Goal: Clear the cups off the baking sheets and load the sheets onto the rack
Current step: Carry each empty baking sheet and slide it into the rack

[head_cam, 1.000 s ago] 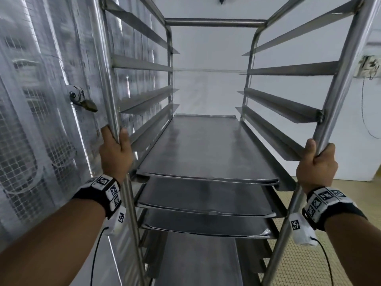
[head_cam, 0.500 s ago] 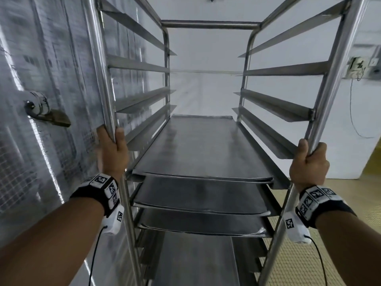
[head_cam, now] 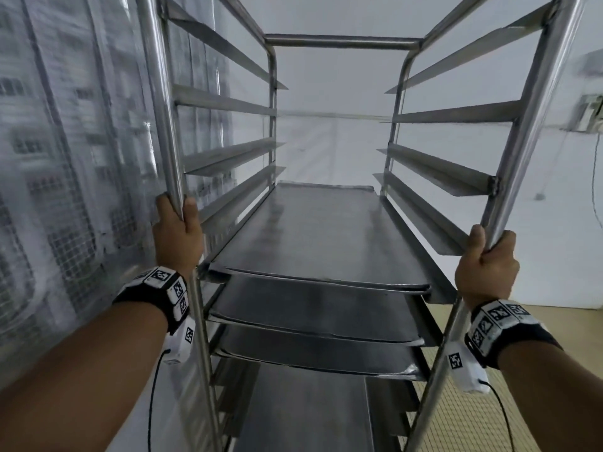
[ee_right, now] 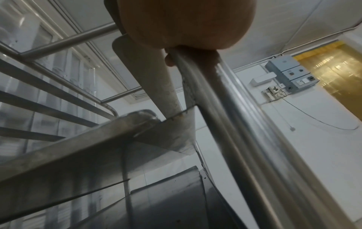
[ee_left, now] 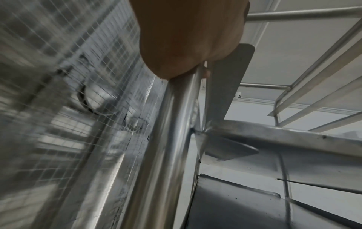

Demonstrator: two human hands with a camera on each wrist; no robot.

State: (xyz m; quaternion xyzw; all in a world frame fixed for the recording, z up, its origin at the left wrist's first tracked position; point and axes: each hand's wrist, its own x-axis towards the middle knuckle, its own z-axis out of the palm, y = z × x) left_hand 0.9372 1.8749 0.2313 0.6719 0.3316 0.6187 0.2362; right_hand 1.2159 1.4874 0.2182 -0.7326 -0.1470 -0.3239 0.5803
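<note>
Rack (head_cam: 339, 44) straight ahead, long axis running away; left hand (head_cam: 177, 238) and right hand (head_cam: 486, 272) each gripping near upright, equally near. Baking sheets (head_cam: 313, 236) loaded between.

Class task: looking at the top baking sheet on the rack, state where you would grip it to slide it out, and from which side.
Grip the top baking sheet by its near short edge, from the rack's open front. Side runners flank its long edges; only the front lip is exposed. Both hands, left hand and right hand, currently grip the uprights.
</note>
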